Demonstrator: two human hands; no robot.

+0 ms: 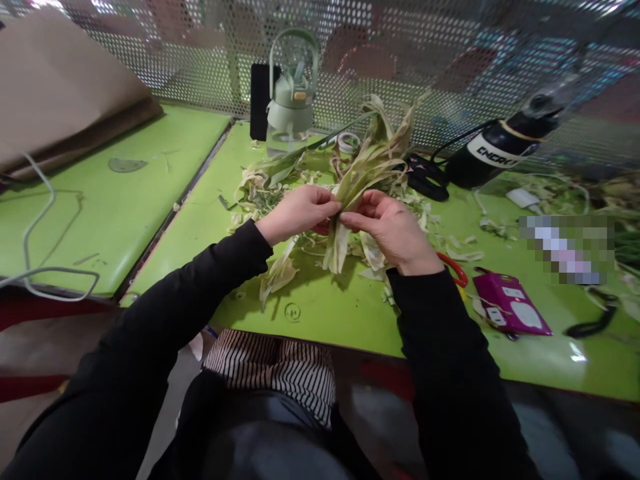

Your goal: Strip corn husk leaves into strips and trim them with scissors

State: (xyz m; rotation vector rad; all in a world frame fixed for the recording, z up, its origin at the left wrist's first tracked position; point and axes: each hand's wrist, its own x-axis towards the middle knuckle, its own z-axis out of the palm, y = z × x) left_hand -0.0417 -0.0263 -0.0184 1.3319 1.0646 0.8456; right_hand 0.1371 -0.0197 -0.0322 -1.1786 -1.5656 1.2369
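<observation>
A bundle of long green and pale leaves (373, 167) is held over the green table (320, 313), its tips fanning up and away. My left hand (297, 212) is closed round the bundle's lower part from the left. My right hand (390, 230) pinches the same leaves from the right, fingers touching those of the left. Pale stalk ends (337, 247) hang below both hands. Torn leaf scraps (277, 273) lie on the table under and around my hands.
A pale green water bottle (293, 93) and a dark phone (260, 100) stand at the back by the perforated metal screen. A black bottle (493, 153) lies at right. A magenta box (510, 303) and red-handled scissors (453, 267) lie near my right wrist. A white cable (40, 227) crosses the left table.
</observation>
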